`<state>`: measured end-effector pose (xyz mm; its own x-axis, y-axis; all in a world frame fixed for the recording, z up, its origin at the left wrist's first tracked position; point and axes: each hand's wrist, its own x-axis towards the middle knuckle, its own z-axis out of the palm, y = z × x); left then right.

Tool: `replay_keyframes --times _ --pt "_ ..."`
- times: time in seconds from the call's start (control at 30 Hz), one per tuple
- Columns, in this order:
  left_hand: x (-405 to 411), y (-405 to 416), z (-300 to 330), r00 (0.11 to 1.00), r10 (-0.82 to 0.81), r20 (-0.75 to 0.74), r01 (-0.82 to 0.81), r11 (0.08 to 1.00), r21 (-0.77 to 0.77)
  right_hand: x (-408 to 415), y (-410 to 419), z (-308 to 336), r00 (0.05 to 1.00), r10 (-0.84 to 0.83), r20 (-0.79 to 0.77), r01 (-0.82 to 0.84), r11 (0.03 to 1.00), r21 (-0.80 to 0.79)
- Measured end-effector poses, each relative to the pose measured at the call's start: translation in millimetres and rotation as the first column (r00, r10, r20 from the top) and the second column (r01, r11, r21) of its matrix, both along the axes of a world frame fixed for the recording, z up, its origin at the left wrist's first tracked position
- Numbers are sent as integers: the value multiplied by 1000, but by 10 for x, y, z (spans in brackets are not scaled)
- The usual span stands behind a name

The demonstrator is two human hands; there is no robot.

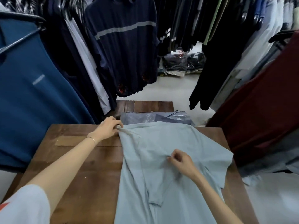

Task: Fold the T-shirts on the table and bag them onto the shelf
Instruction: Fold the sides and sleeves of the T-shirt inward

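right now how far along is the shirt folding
Early. Done: at least one bagged shirt lies at the table's far edge. In hand: the light blue T-shirt is spread out, its left side already folded in; the left hand pinches its top corner, and the right hand pinches the cloth mid-chest. Left: finish folding, bag it, shelve the bags; no shelf is in view.

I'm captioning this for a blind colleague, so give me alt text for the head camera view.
A person folds a light blue T-shirt on a wooden table: the left hand grips its far left shoulder, the right hand pinches the cloth mid-chest. Bagged clothes lie beyond; hanging garments surround.
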<state>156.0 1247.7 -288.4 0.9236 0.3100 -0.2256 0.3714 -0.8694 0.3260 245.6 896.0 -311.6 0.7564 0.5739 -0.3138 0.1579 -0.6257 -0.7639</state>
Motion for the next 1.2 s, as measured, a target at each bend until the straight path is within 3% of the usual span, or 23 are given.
replay_keyframes --times 0.1,0.27,0.37,0.43,0.53,0.63,0.73,0.83,0.9,1.03,1.2 --pt "150 90 17 996 -91 -2 91 995 -34 -27 -125 60 995 -35 -91 42 996 76" --pt "500 -10 203 961 -229 156 255 951 -175 -54 -352 118 967 -214 -141 231 966 115" --pt "613 -87 155 984 -142 110 166 955 -245 -71 -466 101 960 -269 -72 266 963 -48" --pt "596 -133 50 996 11 84 16 947 -319 -96 -488 90 962 -267 -51 259 957 -131" --pt "547 -192 -37 968 246 50 -195 863 -465 -104 -491 85 952 -303 -48 291 942 -165" --pt "493 -177 -85 944 323 -64 -311 813 -492 -82 -495 71 952 -294 -86 275 944 -180" --pt "443 -208 -95 940 337 -59 -336 873 -353 -83 -485 66 968 -238 -82 216 954 -209" --pt "383 -338 -115 925 355 137 -326 925 -196 -89 -434 103 974 -215 -71 196 957 -215" --pt "345 -461 -109 919 327 222 -271 930 -247 -88 -392 131 975 -210 -69 191 957 -216" --pt "322 -596 -152 943 249 220 -167 927 -335 -78 -311 171 977 -199 -76 176 954 -241" --pt "313 -517 -221 882 427 198 -299 833 -465 -81 -209 254 988 -150 -37 136 959 -248"
